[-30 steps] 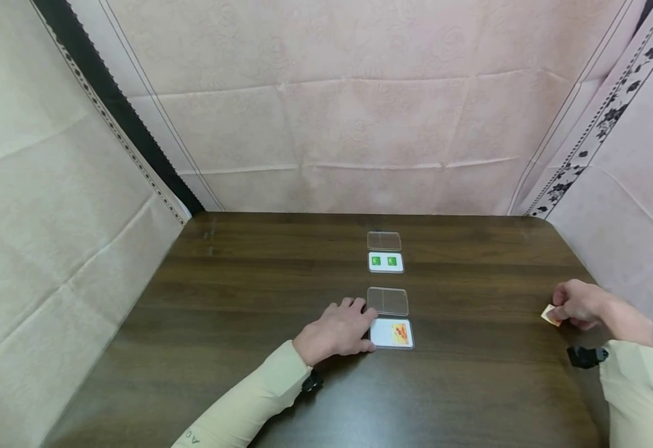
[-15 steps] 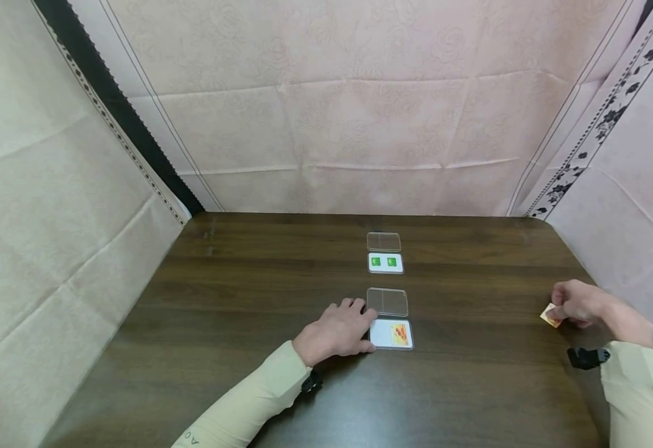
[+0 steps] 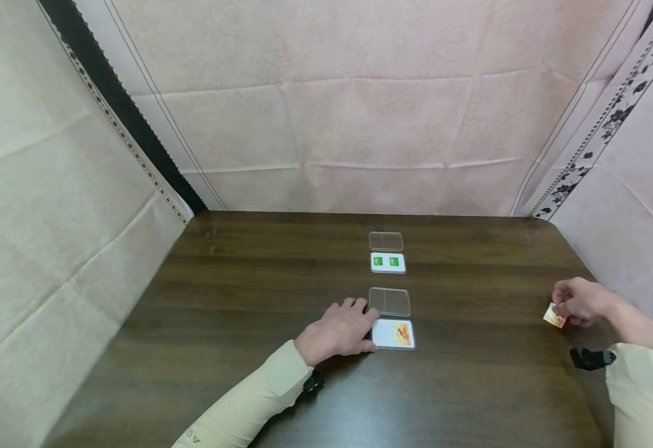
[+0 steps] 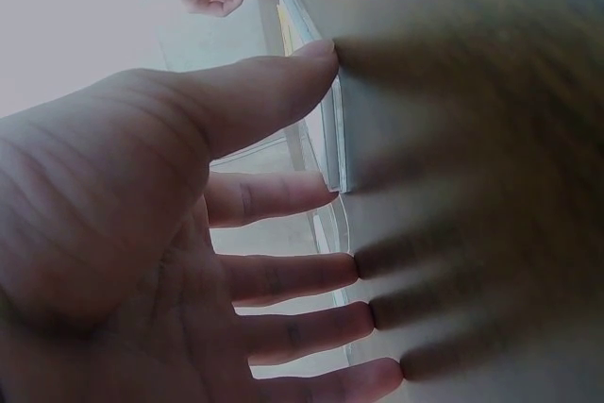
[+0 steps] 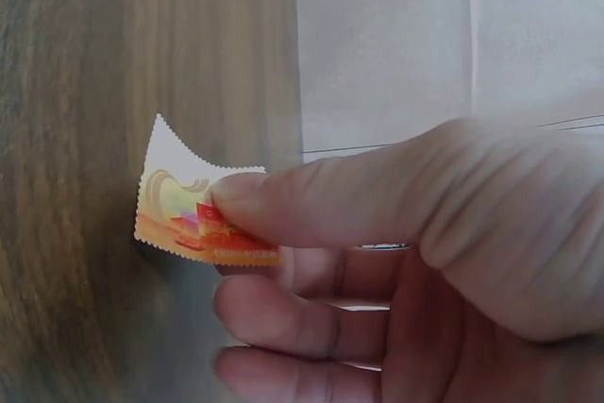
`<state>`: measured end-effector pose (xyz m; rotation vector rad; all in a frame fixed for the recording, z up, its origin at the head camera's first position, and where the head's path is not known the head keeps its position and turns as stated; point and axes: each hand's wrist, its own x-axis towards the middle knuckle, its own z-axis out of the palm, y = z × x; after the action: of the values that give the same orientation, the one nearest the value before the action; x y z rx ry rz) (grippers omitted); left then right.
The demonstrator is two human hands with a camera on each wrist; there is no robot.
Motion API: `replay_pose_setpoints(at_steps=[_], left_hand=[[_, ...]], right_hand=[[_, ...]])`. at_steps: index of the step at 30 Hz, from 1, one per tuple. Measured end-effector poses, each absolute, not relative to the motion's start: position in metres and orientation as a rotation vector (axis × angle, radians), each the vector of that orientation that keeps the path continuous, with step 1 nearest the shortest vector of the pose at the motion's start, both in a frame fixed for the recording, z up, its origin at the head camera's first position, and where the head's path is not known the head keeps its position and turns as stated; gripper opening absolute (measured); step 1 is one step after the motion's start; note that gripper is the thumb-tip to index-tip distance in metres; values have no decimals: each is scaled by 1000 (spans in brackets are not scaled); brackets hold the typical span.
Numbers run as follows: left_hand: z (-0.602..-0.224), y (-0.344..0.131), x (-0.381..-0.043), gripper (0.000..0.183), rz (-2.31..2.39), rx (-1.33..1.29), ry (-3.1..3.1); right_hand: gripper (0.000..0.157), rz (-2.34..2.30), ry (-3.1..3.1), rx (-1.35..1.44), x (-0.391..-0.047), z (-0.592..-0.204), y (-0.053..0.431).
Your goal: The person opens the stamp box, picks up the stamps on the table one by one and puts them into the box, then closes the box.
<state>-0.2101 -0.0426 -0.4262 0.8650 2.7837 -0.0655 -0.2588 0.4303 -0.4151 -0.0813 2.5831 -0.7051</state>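
At the table's right edge, my right hand [image 3: 581, 303] pinches a postage stamp [image 5: 179, 209] between thumb and fingers. Its perforated edges, orange-yellow print and curled white corner show in the right wrist view. My left hand [image 3: 337, 333] rests on the table with fingers spread and fairly straight, the thumb and index fingertips right at the left edge of a small clear plastic case. The white base [image 3: 383, 333] of this case carries an orange stamp [image 3: 401, 335] on its right half. Its transparent lid [image 3: 389, 302] lies opened flat behind the base.
Farther back on the dark wooden table [image 3: 248, 298] lies a second opened case [image 3: 388, 269], two green stamps [image 3: 378, 261] side by side on its white base. Its clear lid [image 3: 385, 241] lies toward the far edge. Pale cloth [image 3: 326, 124] hangs around the table.
My right hand keeps its pinch on the stamp, whose printed face shows a little more now. The left hand stays at the near case. The head view has shifted slightly.
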Motion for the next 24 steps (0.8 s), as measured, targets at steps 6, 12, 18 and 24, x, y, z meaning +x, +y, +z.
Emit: replay_pose_setpoints(at_steps=[6, 12, 18, 24], left_hand=[[-426, -42, -210, 60, -59, 854, 2777], [-428, -41, -211, 61, -58, 858, 2777], [-429, -42, -212, 61, -55, 861, 2785], [-428, -43, -212, 61, -50, 858, 2775]], right_hand=[[11, -767, 2579, -163, -258, -416, 427], [14, -820, 2582, -275, -257, -412, 422], [16, -857, 2610, -351, -254, -404, 415], [16, -842, 2651, -393, -253, -398, 406]])
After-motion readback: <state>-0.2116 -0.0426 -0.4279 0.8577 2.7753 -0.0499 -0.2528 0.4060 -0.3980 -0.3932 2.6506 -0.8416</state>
